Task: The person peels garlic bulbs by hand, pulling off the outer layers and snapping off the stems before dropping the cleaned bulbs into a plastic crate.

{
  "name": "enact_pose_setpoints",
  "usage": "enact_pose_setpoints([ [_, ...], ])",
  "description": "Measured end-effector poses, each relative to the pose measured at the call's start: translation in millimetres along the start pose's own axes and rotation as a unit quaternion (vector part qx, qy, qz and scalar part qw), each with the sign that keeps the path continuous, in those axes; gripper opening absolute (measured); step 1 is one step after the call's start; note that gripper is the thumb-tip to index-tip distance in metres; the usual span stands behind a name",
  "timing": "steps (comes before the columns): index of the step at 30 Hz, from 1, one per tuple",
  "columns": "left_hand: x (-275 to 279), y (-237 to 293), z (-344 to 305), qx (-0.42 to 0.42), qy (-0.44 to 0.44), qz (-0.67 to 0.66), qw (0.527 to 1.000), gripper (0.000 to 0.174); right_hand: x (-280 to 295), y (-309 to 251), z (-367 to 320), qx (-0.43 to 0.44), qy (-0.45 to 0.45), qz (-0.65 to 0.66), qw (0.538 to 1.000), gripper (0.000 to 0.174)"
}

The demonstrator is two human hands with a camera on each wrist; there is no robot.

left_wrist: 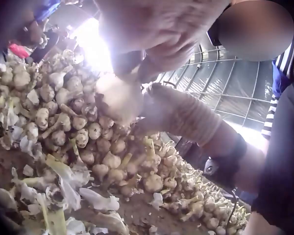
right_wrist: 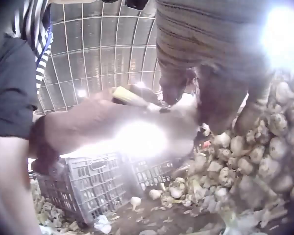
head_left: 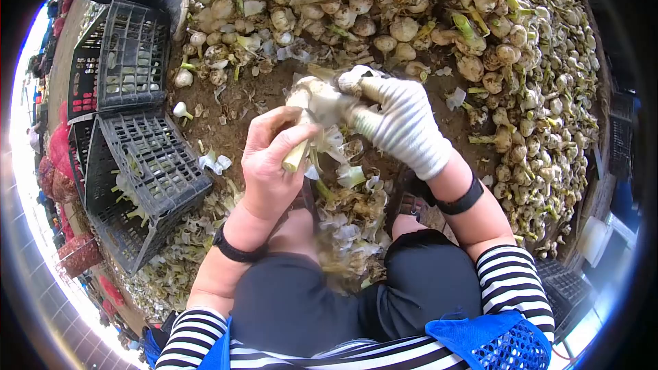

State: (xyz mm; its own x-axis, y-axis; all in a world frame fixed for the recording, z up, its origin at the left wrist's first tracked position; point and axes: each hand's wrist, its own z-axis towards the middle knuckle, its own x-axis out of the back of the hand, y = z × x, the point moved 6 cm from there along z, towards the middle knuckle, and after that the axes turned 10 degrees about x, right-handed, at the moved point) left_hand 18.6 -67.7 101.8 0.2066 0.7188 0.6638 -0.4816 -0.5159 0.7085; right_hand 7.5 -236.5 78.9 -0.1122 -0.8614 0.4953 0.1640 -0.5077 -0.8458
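Observation:
A pale garlic bulb (head_left: 325,106) is between the two hands in the head view, blurred, above the littered ground. My bare left hand (head_left: 271,144) grips it by its thick cut stem (head_left: 296,155), which points back toward me. On my right hand (head_left: 404,123) is a whitish striped knit glove; its fingers are curled against the bulb's far side. From the left wrist, the bulb (left_wrist: 118,100) shows beneath the left hand (left_wrist: 161,34), with the gloved fingers at its side. The right wrist view shows the stem end (right_wrist: 130,96) past the dark gloved fingers.
A large heap of garlic (head_left: 507,55) spreads ahead and to the right. Black plastic crates (head_left: 154,164) lie tilted at the left with garlic inside. Peeled skins (head_left: 353,229) litter the ground between the feet. A single bulb (head_left: 181,111) lies near the crates.

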Motion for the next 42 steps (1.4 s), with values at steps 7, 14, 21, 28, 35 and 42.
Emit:
enact_pose_setpoints([
  [7, -3.7, 3.6, -2.9, -0.077, -0.019, 0.033, 0.996, 0.042, -0.9, -5.3, 10.3, 0.055, 0.002, -0.076, 0.996, 0.022],
  [14, 0.7, 17.9, -2.9, -0.12, -0.041, -0.024, 0.992, 0.03, -0.7, 104.5, 9.6, -0.222, -0.112, -0.199, 0.948, 0.046],
  [21, 2.0, -3.0, -3.7, 0.001, 0.039, -0.074, 0.997, 0.033, -26.7, 49.2, -19.7, -0.163, 0.02, 0.451, 0.877, 0.048],
  [28, -9.4, 29.9, 2.8, -0.127, -0.092, -0.081, 0.984, 0.043, -39.1, 25.5, -29.9, -0.207, 0.008, 0.659, 0.723, 0.063],
  [35, -7.1, 2.3, 20.0, 0.181, -0.181, -0.226, 0.94, 0.036, -33.3, 16.2, -34.7, -0.147, -0.083, 0.559, 0.812, 0.077],
  [42, -25.1, -21.4, 12.3, 0.337, -0.245, -0.352, 0.838, 0.021, -40.2, 27.1, -48.9, -0.209, -0.116, 0.544, 0.804, 0.081],
])
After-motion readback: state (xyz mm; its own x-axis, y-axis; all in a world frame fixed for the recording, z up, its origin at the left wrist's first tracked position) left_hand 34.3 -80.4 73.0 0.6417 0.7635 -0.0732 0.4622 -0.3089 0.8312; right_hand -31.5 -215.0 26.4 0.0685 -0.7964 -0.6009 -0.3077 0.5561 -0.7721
